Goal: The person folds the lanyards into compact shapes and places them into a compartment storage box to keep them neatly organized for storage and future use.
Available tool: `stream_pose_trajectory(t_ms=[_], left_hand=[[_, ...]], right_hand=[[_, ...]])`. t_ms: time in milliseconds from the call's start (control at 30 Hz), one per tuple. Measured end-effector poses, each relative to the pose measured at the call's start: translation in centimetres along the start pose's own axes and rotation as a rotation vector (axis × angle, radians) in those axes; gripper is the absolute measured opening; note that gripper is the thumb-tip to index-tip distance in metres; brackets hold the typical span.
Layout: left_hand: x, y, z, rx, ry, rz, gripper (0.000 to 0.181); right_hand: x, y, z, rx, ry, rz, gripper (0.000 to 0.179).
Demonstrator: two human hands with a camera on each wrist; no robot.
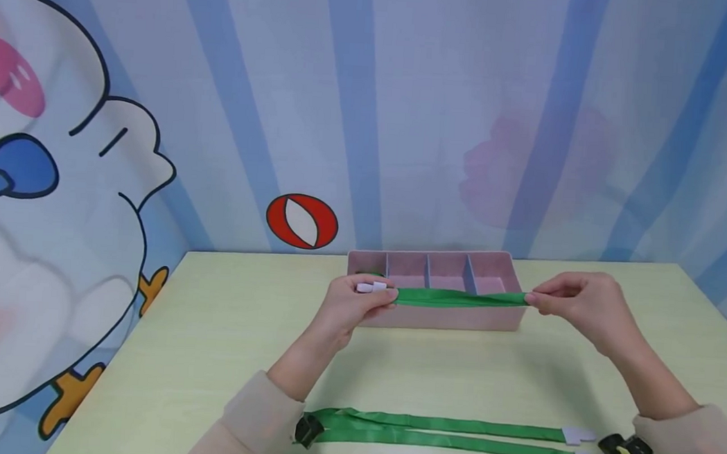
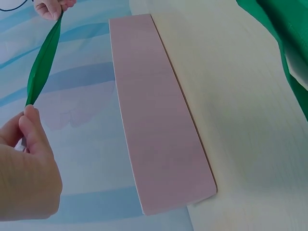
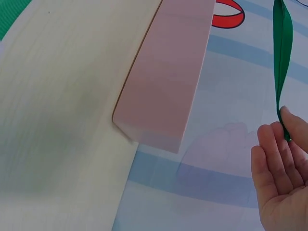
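Note:
A green lanyard (image 1: 459, 299) is stretched level between both hands, above the front of a pink box. My left hand (image 1: 349, 306) pinches its left end between thumb and fingers, where white plastic clips (image 1: 371, 287) stick out. At the other end, my right hand (image 1: 589, 310) pinches the folded band between thumb and forefinger. The right wrist view shows the green lanyard (image 3: 283, 48) narrowing to a point at the right hand (image 3: 284, 178). Nearer to me, other green lanyard bands (image 1: 451, 425) lie side by side on the table, white clips (image 1: 578, 436) at their right ends.
The pink box (image 1: 445, 319), split into several compartments, stands at the table's back edge. Something green shows in its left compartment, partly hidden by the left hand. Behind the pale table (image 1: 238, 330) hangs a blue striped cloth (image 1: 432, 120) with cartoon prints.

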State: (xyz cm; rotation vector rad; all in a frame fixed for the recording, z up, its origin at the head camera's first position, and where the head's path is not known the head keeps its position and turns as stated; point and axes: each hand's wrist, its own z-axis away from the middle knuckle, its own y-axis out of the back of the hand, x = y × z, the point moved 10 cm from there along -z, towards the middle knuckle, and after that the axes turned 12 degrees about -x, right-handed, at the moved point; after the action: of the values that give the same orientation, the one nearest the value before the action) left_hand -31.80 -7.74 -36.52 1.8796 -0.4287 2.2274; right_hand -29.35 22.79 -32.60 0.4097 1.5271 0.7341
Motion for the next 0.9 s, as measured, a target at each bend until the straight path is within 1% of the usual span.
stream_pose_trajectory(t_ms=[233,367,533,700,800,900], left_hand=[[0.3,-0.8,0.0,-0.016,-0.017,-0.002,0.027],[0.6,-1.6,-0.1,-0.031,-0.026,0.007,0.027],[0.9,-2.5,-0.2,-0.050,-0.043,0.032,0.025],[1.1,-3.2,-0.3,-0.054,-0.101,0.092,0.026],[1.1,-3.6,-0.3,-0.058,-0.104,0.097,0.026],[0.8,-4.2,-0.3,-0.072,-0.085,0.106,0.026]], right_hand=[[-0.9,-0.2,-0.4,-0.043,0.017,0.037,0.031],[-1.6,-0.6,-0.7,-0.071,0.029,0.027,0.029],[-2.4,-1.1,-1.0,-0.094,0.026,-0.050,0.031],[-3.1,-1.7,-1.4,-0.145,0.036,-0.165,0.029],[-3.7,-2.2,-1.6,-0.175,0.042,-0.222,0.025],[-4.2,-2.7,-1.8,-0.193,0.035,-0.265,0.024]])
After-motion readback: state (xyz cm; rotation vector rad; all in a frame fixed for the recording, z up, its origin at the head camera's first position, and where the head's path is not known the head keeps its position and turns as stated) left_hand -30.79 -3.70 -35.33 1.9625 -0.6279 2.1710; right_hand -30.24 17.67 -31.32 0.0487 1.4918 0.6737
